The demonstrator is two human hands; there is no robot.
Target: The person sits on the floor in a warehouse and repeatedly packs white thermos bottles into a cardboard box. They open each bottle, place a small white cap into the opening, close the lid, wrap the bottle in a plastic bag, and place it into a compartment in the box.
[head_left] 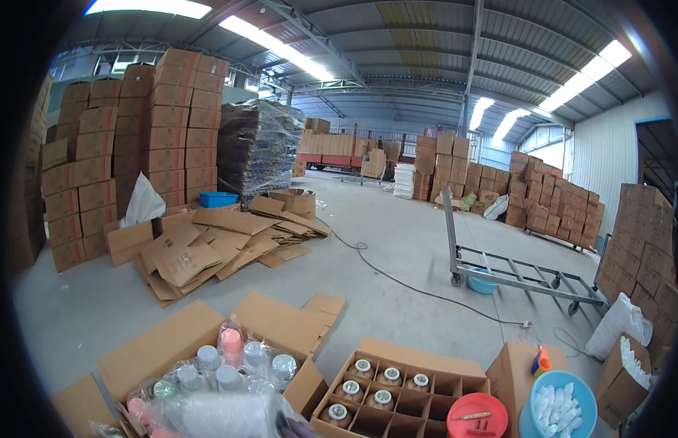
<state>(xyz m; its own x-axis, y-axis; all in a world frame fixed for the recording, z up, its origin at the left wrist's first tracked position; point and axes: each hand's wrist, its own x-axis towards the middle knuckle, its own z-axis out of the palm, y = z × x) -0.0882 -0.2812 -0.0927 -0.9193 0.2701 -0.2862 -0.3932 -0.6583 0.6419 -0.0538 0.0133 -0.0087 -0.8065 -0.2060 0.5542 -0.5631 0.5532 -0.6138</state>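
Neither of my hands shows in the view, so I cannot tell whether they are open, closed or holding anything.

Closest to where my hands would come in, at the lower edge, stands the divided carton, an open cardboard box with a grid of cells. 6 capped bottles sit in its back-left cells, 3 in the far row, 2 in the next and 1 nearer me; the other cells I can see are bare.

Left of the divided carton, an open box holds plastic-wrapped bottles with pale and pink caps. Touching the divided carton's right front corner is a red round lid, and just right of that a blue tub of white caps. Behind the divided carton, well apart across the concrete floor, a metal trolley stands to the right and a heap of flattened cardboard to the left.
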